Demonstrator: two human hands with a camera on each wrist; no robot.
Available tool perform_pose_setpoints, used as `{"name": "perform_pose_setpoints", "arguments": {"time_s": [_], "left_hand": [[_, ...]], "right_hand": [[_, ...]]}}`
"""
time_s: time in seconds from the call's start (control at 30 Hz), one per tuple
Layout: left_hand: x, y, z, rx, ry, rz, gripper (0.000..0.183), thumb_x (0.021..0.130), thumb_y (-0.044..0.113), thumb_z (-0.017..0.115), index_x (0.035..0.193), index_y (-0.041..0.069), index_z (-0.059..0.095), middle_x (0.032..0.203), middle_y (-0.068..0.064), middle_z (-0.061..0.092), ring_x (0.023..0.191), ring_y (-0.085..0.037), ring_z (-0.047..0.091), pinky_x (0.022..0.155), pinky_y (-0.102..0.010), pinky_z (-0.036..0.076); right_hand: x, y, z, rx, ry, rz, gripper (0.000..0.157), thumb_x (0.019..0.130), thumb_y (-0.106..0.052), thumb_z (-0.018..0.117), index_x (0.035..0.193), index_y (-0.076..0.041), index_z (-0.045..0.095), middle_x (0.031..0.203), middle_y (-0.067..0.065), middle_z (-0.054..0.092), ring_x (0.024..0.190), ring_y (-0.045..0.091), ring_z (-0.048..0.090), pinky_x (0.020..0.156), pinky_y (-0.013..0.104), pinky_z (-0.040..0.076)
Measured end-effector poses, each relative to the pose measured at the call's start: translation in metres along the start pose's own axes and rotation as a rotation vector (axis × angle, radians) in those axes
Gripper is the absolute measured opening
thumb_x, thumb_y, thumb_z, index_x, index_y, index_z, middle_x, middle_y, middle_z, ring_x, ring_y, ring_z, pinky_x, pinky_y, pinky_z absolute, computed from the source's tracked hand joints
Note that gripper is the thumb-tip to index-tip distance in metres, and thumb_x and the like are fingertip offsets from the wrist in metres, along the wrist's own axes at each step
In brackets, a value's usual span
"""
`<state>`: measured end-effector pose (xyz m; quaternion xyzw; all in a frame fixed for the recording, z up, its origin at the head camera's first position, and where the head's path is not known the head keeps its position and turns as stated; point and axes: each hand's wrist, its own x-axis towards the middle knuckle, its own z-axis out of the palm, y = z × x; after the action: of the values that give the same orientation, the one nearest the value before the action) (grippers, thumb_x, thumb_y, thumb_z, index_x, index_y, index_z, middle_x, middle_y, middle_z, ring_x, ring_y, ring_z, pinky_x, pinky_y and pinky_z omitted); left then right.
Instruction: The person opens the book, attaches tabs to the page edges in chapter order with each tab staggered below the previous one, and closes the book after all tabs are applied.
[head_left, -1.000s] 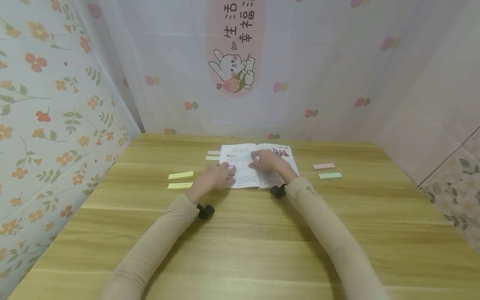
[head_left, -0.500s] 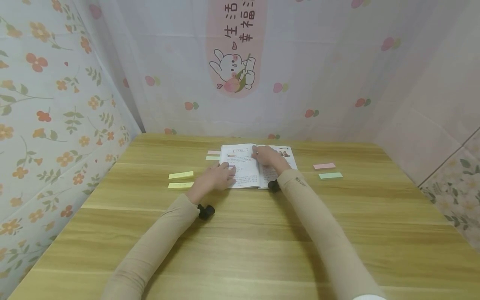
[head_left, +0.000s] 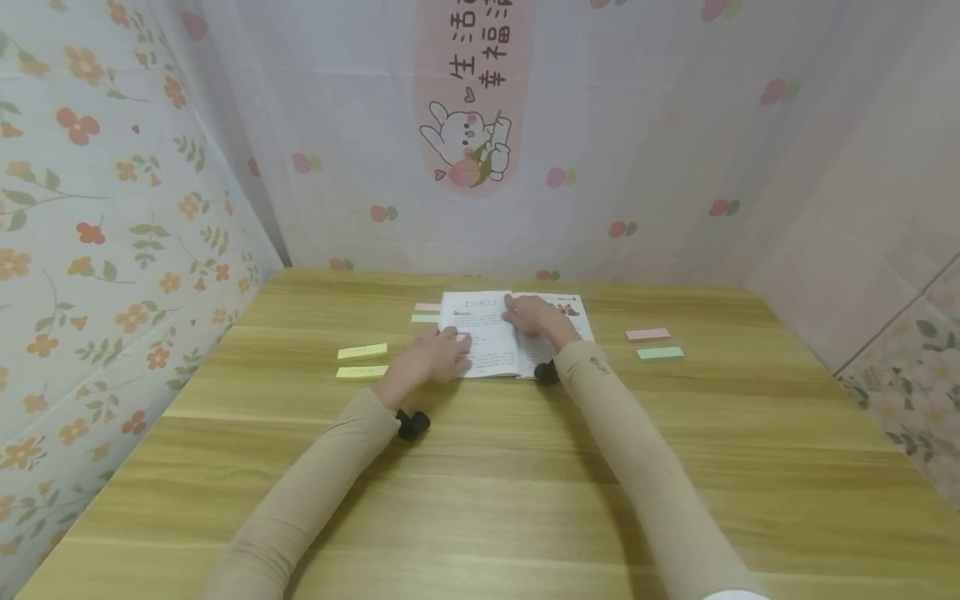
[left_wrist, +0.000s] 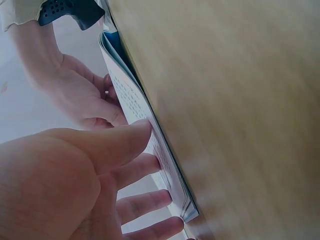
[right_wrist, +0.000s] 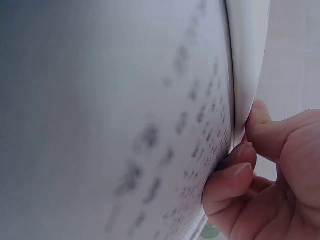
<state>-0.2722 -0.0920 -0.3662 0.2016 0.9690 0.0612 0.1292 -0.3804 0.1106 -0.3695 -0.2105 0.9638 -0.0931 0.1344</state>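
Note:
An open book (head_left: 480, 342) lies near the far side of the table, with printed text on its left page and a small coloured picture on the right one. My left hand (head_left: 429, 358) rests on the lower left page, its fingers spread and fairly straight; the left wrist view shows the fingertips touching the paper. Over the centre fold, towards the top, my right hand (head_left: 536, 318) touches the book. In the right wrist view its thumb (right_wrist: 261, 130) is on one side of the fold and its loosely bent fingers (right_wrist: 230, 185) are against the other page.
Two yellow sticky-note strips (head_left: 362, 352) lie left of the book. A pink strip (head_left: 427, 307) and a green strip (head_left: 425, 318) show at its left edge. Another pink strip (head_left: 647, 334) and green strip (head_left: 660, 353) lie to the right. Printed curtains (head_left: 337, 167) hang behind the table.
My right hand has shifted slightly up and left along the fold, its forearm swinging left. The left hand stays on the left page, and the book remains open at the same spread.

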Motion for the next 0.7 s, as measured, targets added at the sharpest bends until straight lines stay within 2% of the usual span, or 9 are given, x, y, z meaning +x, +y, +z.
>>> {"name": "perform_pose_setpoints", "arguments": {"time_s": [0.23,0.43,0.7], "left_hand": [[0.001,0.001,0.0,0.009,-0.02,-0.013,0.058,0.109,0.033,0.041,0.159,0.008,0.029,0.163,-0.02,0.024,0.148,-0.045,0.02,0.115,-0.062,0.026],[0.001,0.001,0.0,0.001,-0.029,-0.018,0.057,0.109,0.032,0.04,0.16,0.008,0.028,0.163,-0.02,0.023,0.148,-0.044,0.019,0.116,-0.061,0.024],[0.001,0.002,0.0,0.003,-0.033,-0.021,0.057,0.109,0.032,0.038,0.16,0.007,0.027,0.164,-0.021,0.021,0.149,-0.046,0.015,0.116,-0.062,0.023]], "right_hand": [[-0.007,-0.002,-0.006,0.013,-0.063,0.014,0.061,0.108,-0.033,0.046,0.158,-0.005,0.028,0.161,0.02,0.03,0.149,0.036,0.026,0.121,0.048,0.02],[-0.009,0.001,-0.006,0.031,-0.064,0.008,0.06,0.106,-0.034,0.053,0.156,-0.008,0.035,0.16,0.018,0.032,0.148,0.036,0.026,0.121,0.048,0.021],[-0.014,0.002,-0.007,0.011,-0.096,-0.034,0.076,0.099,-0.04,0.064,0.159,-0.008,0.029,0.158,0.024,0.032,0.147,0.038,0.029,0.12,0.047,0.022]]}}
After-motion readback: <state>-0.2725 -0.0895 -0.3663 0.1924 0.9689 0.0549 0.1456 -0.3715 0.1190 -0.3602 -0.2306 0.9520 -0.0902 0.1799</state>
